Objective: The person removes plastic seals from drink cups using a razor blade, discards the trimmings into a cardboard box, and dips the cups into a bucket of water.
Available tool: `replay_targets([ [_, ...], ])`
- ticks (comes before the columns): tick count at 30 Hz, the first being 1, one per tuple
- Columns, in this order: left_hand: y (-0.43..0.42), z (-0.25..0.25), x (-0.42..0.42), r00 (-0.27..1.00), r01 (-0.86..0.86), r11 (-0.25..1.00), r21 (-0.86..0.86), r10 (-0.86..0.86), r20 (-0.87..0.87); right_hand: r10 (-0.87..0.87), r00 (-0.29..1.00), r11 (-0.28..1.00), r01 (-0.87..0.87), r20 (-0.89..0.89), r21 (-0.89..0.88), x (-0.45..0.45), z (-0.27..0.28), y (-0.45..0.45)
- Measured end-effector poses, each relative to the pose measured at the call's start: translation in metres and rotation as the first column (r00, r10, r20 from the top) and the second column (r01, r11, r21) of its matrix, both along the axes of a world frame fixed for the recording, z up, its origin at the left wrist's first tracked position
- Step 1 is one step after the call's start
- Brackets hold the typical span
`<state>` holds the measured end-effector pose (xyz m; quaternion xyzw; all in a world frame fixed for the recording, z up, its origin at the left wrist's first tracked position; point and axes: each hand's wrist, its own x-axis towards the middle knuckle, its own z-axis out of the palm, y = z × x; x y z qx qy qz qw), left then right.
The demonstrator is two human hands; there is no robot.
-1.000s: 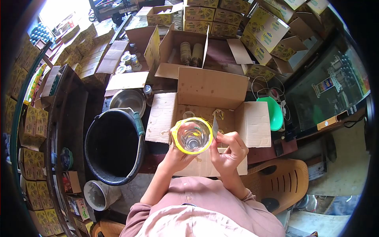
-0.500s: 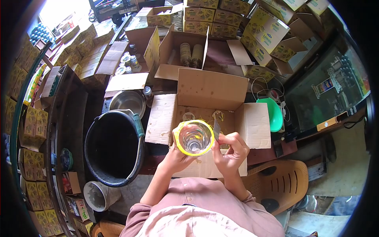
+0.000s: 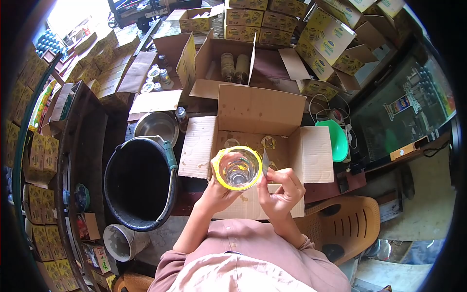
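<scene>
My left hand (image 3: 216,195) is closed around a clear cup (image 3: 238,179) with a bright yellow rim. The cup's mouth faces up toward me, and its inside shows only clear wall and bottom. My right hand (image 3: 282,191) pinches a thin, flat grey blade-like piece (image 3: 265,162) between thumb and fingers. This piece stands on edge against the right side of the yellow rim. Below both hands is an open cardboard box (image 3: 260,109) with its flaps spread; yellowish scraps lie inside it, partly hidden by the cup.
A black bucket (image 3: 111,182) stands at the left, beside a metal bowl (image 3: 156,127). To the right are a green bowl (image 3: 333,141) and a brown plastic chair (image 3: 357,219). An open box (image 3: 209,58) behind holds two dark cylinders. Printed yellow cartons (image 3: 243,17) are stacked farther back.
The cup and both hands have shifted very slightly left. My right hand's fingers have moved a little along the right side of the rim.
</scene>
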<state>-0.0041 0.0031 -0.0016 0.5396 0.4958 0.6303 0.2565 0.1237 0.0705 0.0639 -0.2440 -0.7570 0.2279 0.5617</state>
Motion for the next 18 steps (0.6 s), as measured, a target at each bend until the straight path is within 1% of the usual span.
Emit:
replay_targets([
  [1, 0.0, -0.002, 0.0, 1.0, -0.005, 1.0, 0.006, 0.005, 0.008, -0.004, 1.0, 1.0, 0.004, 0.0, 0.013, -0.001, 0.0, 0.001],
  [5, -0.003, -0.001, -0.004, 0.996, -0.02, 0.998, -0.059, 0.016, -0.082, -0.036, 0.998, 0.999, 0.036, 0.041, 0.004, -0.002, 0.002, -0.002],
  [8, -0.005, 0.0, -0.006, 0.99, -0.037, 0.995, -0.091, 0.024, -0.138, -0.036, 0.999, 0.998, 0.034, 0.037, 0.048, -0.004, 0.001, 0.0],
  [10, -0.006, 0.001, -0.008, 0.985, -0.041, 0.992, -0.117, 0.021, -0.171, -0.036, 0.999, 0.998, 0.035, 0.037, 0.048, -0.004, 0.0, 0.001],
  [13, -0.006, 0.003, -0.009, 0.957, -0.079, 0.992, -0.095, 0.049, -0.286, -0.038, 0.999, 0.997, 0.036, 0.026, 0.071, -0.005, -0.001, 0.002],
  [16, -0.006, 0.006, -0.01, 0.976, -0.046, 0.995, -0.093, 0.025, -0.215, -0.04, 0.999, 0.997, 0.038, 0.029, 0.074, -0.006, -0.002, 0.003],
  [18, -0.006, 0.006, -0.013, 0.978, -0.03, 0.995, -0.1, 0.008, -0.21, -0.038, 0.999, 0.997, 0.035, 0.032, 0.072, -0.006, -0.003, 0.004],
])
